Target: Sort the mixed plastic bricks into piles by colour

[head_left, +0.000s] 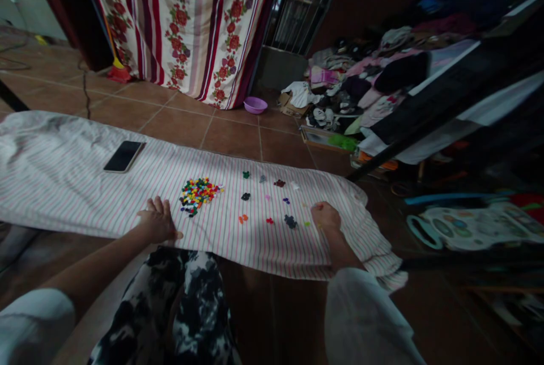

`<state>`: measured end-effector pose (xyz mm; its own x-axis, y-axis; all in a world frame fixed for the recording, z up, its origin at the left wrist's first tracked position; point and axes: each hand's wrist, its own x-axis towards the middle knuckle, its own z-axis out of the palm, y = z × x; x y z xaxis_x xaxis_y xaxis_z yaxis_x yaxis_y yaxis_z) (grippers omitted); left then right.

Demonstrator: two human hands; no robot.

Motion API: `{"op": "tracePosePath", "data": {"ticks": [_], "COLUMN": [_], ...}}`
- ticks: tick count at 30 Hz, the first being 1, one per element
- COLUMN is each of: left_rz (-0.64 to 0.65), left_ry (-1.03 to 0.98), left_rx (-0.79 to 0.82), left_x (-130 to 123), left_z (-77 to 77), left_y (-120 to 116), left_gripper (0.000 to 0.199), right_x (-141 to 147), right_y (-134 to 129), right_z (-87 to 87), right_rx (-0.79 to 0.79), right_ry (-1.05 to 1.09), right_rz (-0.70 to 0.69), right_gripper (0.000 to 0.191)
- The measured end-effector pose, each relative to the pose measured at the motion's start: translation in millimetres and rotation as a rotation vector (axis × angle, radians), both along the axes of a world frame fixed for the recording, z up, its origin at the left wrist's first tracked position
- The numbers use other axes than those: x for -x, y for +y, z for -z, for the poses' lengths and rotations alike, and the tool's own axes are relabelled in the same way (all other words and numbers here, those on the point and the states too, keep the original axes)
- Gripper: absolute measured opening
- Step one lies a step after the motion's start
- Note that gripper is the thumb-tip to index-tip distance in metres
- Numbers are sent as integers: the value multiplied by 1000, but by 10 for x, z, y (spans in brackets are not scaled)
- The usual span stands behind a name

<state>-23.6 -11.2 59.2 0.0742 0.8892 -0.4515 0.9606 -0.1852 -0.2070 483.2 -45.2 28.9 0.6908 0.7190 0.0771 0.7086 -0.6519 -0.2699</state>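
Note:
My left hand [156, 221] lies flat on the striped cloth [221, 263] with its fingers spread, just left of a mixed heap of small coloured pieces [199, 192]. My right hand [326, 216] is closed at the right side of the cloth; whatever its fingers hold is hidden. Between the hands sit small single-colour clusters: dark green [246, 174], grey [262, 178], brown [279, 183], white [295, 186], black [245, 196], pink [267, 198], purple [286, 200], orange [243, 219], red [270, 221], dark blue-grey [290, 221] and lime green [306, 224].
A phone [124, 156] lies on the cloth at left. Beyond the cloth are a purple basin [255, 105], a floral curtain [182, 25] and a broom [118, 70]. Heaped clothes [361, 76] fill the right background, with a dark bar [391, 152] crossing in front.

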Motion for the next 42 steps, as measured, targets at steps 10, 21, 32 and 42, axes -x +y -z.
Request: {"op": "tracePosePath", "data": {"ticks": [10, 21, 32, 42], "left_rz": [4, 28, 65, 54], "left_ry": [-1, 14, 64, 56], "left_rx": [10, 1, -4, -11], "left_x": [2, -13, -31, -16], "left_z": [15, 25, 23, 26], "left_y": [9, 30, 24, 20], "left_gripper": [114, 114, 109, 107], "right_x": [1356, 2412, 2517, 2451], "right_y": [1011, 1563, 1617, 1526], "right_z": [-110, 0, 148, 216], "right_rx": [-307, 35, 41, -105], "right_ry": [237, 110, 73, 184], "right_rz": [-454, -516, -555, -555], "right_gripper": [23, 28, 30, 38]}}
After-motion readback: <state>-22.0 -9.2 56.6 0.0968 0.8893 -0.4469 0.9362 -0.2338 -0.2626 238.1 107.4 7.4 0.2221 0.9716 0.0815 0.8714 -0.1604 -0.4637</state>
